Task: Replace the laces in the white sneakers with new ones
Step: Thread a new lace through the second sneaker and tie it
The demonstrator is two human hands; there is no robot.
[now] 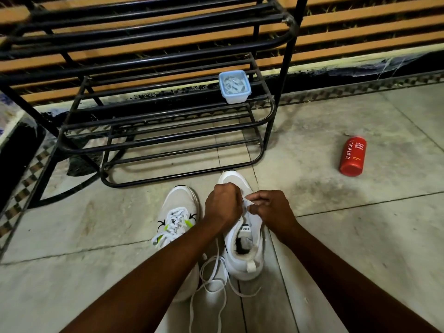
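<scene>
Two sneakers side by side before the rack; container on its shelf.

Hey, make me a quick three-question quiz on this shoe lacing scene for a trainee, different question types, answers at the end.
1. True or false: the left sneaker has no lace in it.
2. Multiple choice: where does the lidded plastic container sit? A) on the floor B) on the black rack C) inside a shoe
3. Fill in: both the left hand and the right hand work at the front of the ____ sneaker.

Key: 1 false, its lace is threaded. 2 B. 3 right; each hand pinches the white lace there, while its loose ends trail on the floor. The red bottle lies apart, untouched.
</scene>
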